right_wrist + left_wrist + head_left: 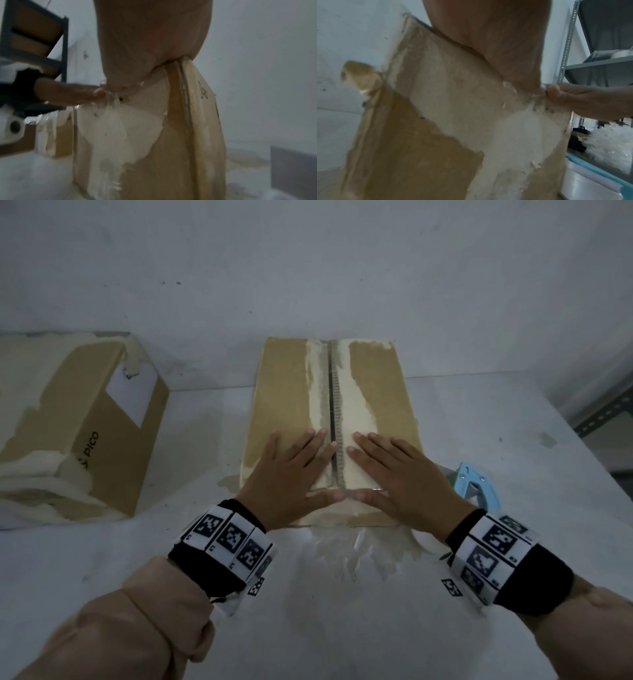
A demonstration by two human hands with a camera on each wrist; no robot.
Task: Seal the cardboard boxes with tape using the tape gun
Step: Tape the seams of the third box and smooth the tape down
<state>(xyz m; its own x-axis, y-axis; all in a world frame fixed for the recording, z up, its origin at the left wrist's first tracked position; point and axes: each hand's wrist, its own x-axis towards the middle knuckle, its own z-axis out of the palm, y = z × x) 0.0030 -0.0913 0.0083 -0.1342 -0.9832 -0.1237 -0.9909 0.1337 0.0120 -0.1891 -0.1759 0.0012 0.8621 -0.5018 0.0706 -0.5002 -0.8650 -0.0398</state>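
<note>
A worn cardboard box lies on the white table with its flaps closed and a dark seam running down the middle. My left hand lies flat on the left flap and my right hand flat on the right flap, fingers straight. Both thumbs meet at the near edge on a strip of clear tape. The left wrist view shows my left palm on the box. In the right wrist view my right palm presses the box. A light blue tape gun lies on the table, partly hidden behind my right hand.
A second cardboard box marked PICO, with torn tape remains, sits at the left. A grey metal shelf stands beyond the table's right edge, with a blue-rimmed plastic bin below. A white wall rises right behind the boxes.
</note>
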